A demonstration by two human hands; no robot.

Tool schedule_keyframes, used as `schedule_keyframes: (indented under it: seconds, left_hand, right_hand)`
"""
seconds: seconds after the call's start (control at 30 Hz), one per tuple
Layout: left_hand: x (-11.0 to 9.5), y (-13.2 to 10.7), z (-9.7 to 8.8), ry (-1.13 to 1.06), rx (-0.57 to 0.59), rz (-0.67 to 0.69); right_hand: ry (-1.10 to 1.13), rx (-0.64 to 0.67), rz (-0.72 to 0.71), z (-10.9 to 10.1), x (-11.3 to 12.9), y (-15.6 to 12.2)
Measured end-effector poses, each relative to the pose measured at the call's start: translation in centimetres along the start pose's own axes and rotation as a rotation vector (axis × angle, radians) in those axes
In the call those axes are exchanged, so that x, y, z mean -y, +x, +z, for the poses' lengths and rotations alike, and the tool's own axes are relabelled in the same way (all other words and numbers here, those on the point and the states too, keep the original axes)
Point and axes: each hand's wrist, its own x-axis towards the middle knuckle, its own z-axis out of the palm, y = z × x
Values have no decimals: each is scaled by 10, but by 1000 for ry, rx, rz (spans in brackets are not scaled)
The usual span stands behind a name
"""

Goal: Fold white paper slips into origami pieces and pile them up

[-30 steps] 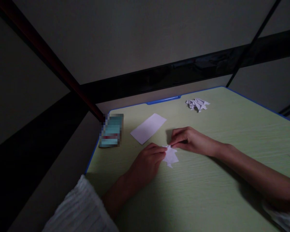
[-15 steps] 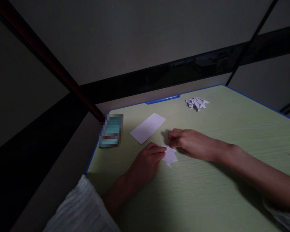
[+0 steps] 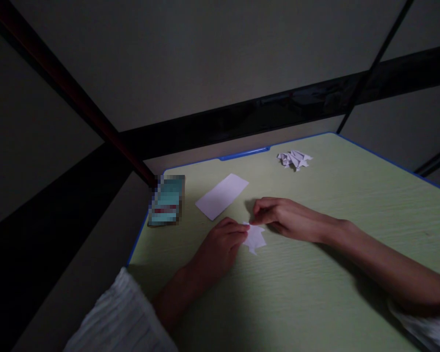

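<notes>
A small white folded paper figure (image 3: 255,239) lies on the table, with pointed corners and a small tail-like tip toward me. My left hand (image 3: 222,244) is closed on its left side, fingertips pressing the paper to the tabletop. Across from it, my right hand (image 3: 284,218) has its fingers curled, the tips pinching at the figure's far edge. The fingers hide part of that edge. Just beyond my left hand rests a flat white paper rectangle (image 3: 222,196).
Several folded paper pieces (image 3: 295,160) sit in a heap at the back of the pale green table (image 3: 352,195). A blurred teal item (image 3: 166,200) lies at the left edge. A blue strip (image 3: 245,153) runs along the far rim, in front of a cabinet-like panel.
The view has shifted slightly. My right fingertips have come a little lower, onto the far edge of the paper figure. My left hand keeps its hold.
</notes>
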Motion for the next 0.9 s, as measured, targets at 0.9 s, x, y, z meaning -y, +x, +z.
schedule_keyframes:
  seconds: [0.9]
  left_hand:
    - [-7,0,8,72,-122,-182]
  right_hand:
    - [3,35,-27,5,14,3]
